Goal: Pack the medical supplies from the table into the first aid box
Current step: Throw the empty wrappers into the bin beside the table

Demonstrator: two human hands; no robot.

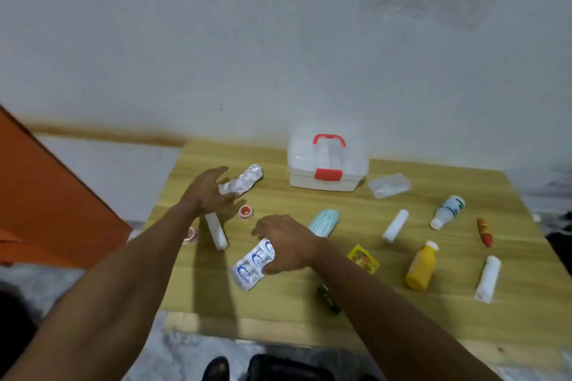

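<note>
The white first aid box (325,178) with a red handle and red latch stands closed at the back of the wooden table (371,303). My left hand (207,193) holds a crinkled silver blister strip (244,181) by its near end. My right hand (288,244) grips a silver blister pack with blue rings (252,266), lifted slightly off the table. A white gauze roll (216,230) lies below my left hand. A folded light-blue mask (325,221) lies just right of my right hand.
Two small red-and-white tape rolls (246,211) (190,233) lie at the left. On the right lie a clear packet (388,185), two white rolls (395,225) (488,278), a white bottle (448,211), a yellow bottle (422,266), a yellow sachet (363,258), a red tube (485,231) and a dark green vial (328,298). An orange panel (46,201) stands at the left.
</note>
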